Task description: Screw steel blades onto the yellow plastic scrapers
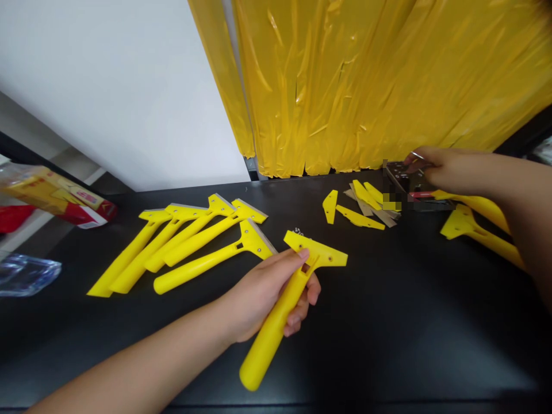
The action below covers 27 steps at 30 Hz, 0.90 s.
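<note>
My left hand is closed around the neck of a yellow scraper, its thumb on the head. That head is all yellow, with small holes, and points away from me. At the back right my right hand, wearing a ring, has its fingers curled down at a dark, speckled container. What its fingertips hold, if anything, is hidden. Loose yellow head plates and flat grey-brown strips lie left of that hand. Below my right wrist are more yellow scraper handles.
Several yellow scrapers with metal blade edges lie on the black tabletop at left. A packaged box and a clear plastic item are at far left. Yellow plastic sheeting hangs behind, beside a white panel.
</note>
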Available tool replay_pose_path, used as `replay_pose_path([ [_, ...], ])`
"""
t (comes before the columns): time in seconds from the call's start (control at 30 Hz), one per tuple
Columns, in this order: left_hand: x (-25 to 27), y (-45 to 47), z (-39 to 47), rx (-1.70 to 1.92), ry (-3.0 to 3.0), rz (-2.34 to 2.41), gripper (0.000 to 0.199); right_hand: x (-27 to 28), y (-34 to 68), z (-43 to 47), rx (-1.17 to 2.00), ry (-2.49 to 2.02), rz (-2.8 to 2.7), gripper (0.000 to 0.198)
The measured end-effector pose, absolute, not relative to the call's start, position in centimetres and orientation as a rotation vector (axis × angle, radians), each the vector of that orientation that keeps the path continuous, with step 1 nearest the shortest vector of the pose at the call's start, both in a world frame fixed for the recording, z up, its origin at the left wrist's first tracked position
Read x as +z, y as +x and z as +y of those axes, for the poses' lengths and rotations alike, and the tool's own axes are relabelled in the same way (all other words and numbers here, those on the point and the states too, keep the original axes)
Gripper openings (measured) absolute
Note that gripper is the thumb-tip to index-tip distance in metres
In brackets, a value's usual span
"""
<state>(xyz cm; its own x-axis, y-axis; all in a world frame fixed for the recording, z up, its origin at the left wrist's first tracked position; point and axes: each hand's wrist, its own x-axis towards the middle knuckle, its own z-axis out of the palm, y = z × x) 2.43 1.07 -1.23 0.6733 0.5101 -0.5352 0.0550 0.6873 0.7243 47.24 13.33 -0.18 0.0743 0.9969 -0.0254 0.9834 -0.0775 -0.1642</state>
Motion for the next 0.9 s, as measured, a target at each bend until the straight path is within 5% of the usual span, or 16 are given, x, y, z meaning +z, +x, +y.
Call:
replay_pose_path([
  [0.9,-1.43,2.48,1.08,0.296,0.78,0.816,0.061,-0.48,47.5,13.6,0.432,-2.229,-2.008,0.049],
])
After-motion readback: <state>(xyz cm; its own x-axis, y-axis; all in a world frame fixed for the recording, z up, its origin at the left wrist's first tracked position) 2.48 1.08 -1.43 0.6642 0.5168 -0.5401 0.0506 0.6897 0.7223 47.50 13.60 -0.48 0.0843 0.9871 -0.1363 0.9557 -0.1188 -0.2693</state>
